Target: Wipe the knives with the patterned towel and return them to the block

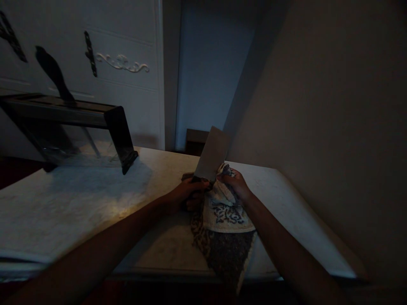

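Observation:
My left hand (190, 192) is closed round the dark handle of a cleaver. The broad grey blade of the cleaver (211, 154) points up and away from me, tilted a little to the right. In my right hand (238, 184) a patterned cloth (227, 216) is bunched, its folded top against the lower right edge of the blade. The rest of the cloth, pale with dark swirls and a dark lower part, hangs down past the table's front edge. Shadow hides most of the left fingers and the handle.
A pale table (152, 237) lies under my hands. At its left stands a clear-sided knife block (92, 118) with a black-handled knife (54, 74) in it. White cabinet doors (127, 101) rise behind; a plain wall (318, 106) borders the right. A dark box (196, 137) sits behind the table.

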Demonstrator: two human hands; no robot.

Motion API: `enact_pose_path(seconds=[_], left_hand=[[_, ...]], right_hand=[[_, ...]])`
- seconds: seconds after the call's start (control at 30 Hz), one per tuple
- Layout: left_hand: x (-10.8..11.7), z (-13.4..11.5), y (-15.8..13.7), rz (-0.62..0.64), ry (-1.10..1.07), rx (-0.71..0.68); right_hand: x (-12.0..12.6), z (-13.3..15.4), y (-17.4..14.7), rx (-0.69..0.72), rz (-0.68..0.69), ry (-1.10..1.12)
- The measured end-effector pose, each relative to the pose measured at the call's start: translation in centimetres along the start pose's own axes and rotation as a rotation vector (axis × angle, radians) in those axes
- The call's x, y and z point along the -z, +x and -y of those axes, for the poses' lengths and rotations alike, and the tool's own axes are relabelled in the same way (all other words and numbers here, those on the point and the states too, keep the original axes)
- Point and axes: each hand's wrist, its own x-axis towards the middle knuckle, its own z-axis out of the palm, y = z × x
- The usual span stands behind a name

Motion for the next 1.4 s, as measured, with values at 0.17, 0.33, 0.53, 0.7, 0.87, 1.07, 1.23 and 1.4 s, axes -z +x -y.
enact_pose_path(seconds=[0.17, 0.33, 0.53, 0.7, 0.87, 1.07, 1.23, 1.4], left_hand=[[-0.1, 0.0, 0.4, -0.125, 0.05, -0.123], [-0.1, 0.0, 0.9, -0.187, 0.046, -0.222], [0.5, 0.1, 1.0, -0.2, -0.149, -0.14], [1.2, -0.3, 0.9, -0.208, -0.415, -0.143], [1.7, -0.6, 0.8, -0.18, -0.514, -0.15], [0.9, -0.3, 0.6, -0.164, -0.269, -0.131], [-0.1, 0.4, 0.7, -0.147, -0.025, -0.192], [-0.6, 0.8, 0.8, -0.174, 0.095, -0.221]], right_hand=[[0.0, -0.4, 0.4, 0.039, -0.117, 0.049], [0.0, -0.4, 0.7, 0.086, -0.201, 0.07], [0.3, 0.1, 0.9, 0.128, -0.307, 0.105], [0.6, 0.2, 0.8, 0.056, -0.259, 0.059], [0.5, -0.1, 0.8, -0.048, -0.146, 0.053], [0.5, -0.1, 0.8, -0.171, -0.069, 0.098], [0.1, 0.0, 0.4, -0.276, 0.048, 0.172], [-0.3, 0.1, 0.0, -0.326, 0.167, 0.22]])
